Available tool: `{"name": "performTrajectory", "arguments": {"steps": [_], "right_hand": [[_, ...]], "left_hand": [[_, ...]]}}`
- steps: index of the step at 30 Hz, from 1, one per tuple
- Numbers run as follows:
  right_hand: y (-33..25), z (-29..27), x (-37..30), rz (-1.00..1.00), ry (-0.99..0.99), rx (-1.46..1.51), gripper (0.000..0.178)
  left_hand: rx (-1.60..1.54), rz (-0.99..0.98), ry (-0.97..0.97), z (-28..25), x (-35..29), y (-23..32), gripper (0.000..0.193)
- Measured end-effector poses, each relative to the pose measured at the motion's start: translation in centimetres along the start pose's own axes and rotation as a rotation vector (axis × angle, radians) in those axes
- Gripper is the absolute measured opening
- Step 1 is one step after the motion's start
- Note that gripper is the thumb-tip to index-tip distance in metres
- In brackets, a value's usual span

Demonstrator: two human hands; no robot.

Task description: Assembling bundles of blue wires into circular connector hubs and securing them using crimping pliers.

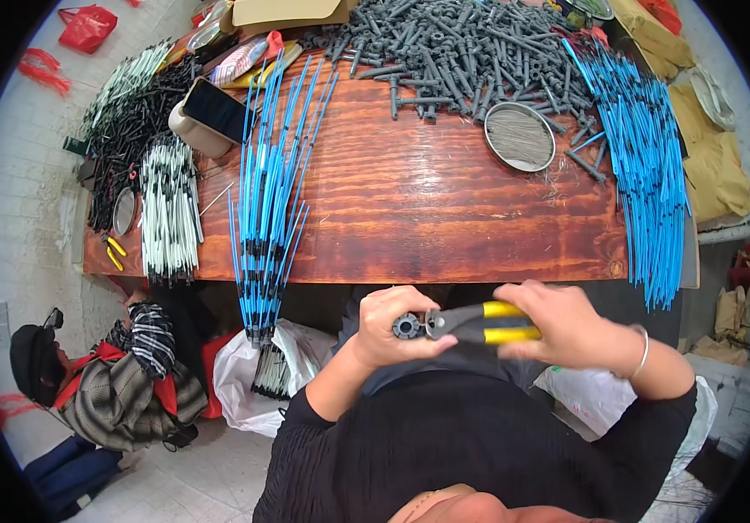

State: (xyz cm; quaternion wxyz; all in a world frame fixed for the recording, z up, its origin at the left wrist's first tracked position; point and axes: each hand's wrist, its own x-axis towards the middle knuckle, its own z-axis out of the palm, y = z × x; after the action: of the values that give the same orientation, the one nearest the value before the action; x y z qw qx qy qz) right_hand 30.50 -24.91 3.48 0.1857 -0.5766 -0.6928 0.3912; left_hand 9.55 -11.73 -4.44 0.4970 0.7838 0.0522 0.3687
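Just past the front edge of the table, my left hand [382, 324] is closed round a dark grey plastic piece [406, 327] whose round, ribbed end faces up. Most of that piece is hidden by my fingers. My right hand [556, 324] grips yellow-handled pliers [507, 335], held sideways. Their dark jaws reach my left thumb and lie right beside the grey piece; whether they bite on it I cannot tell.
On the brown wooden table [445, 227] lie a heap of grey plastic pieces [453, 57], a round dish of thin pins [520, 139], blue rods [645, 174] at right, more blue rods [262, 192] at left, white rods [168, 205] and a phone [216, 111]. A person [122, 370] sits at left.
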Motion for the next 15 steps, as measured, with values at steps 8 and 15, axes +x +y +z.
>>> {"name": "performTrajectory", "arguments": {"steps": [8, 15], "right_hand": [[0.5, -0.8, -0.6, 0.262, -0.279, 0.306, 0.049], [0.4, 1.6, -0.9, -0.104, 0.42, -0.649, 0.052]], "left_hand": [[-0.086, 0.052, -0.13, 0.2, 0.4, 0.1, 0.039], [0.057, -0.021, 0.069, 0.9, 0.0, 0.3, 0.046]]}}
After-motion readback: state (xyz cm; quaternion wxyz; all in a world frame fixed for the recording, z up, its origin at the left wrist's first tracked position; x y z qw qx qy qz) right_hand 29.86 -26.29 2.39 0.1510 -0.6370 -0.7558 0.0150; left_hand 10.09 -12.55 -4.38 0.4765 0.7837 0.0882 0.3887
